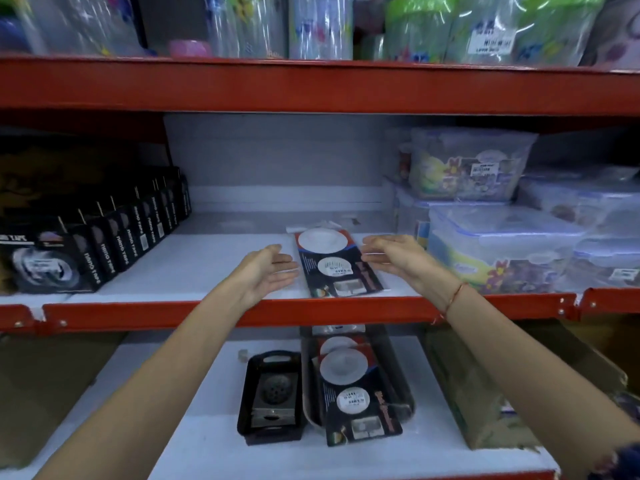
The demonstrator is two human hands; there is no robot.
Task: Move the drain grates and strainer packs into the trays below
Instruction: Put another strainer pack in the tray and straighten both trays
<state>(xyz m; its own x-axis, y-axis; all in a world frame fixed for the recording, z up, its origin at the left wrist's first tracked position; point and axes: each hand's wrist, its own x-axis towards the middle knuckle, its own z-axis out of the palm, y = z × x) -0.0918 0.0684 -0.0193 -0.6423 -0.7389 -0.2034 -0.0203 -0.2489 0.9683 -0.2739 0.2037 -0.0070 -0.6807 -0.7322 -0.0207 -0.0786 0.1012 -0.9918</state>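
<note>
**Open hands flank strainer pack on middle shelf**

Left hand (266, 271) and right hand (394, 258) spread open, palms inward, empty, either side of strainer pack (337, 263). Flat glossy card, dark with white discs, long axis running front to back, lying on white shelf (194, 268). Below: more packs in grey tray (403, 382), square metal drain grates (273, 398) in black tray (249, 372).

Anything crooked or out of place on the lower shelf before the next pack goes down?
Yes. The top strainer pack lies skewed in the right tray, its lower end overhanging the tray's front rim. The drain grates sit squarely in the black tray.
</note>
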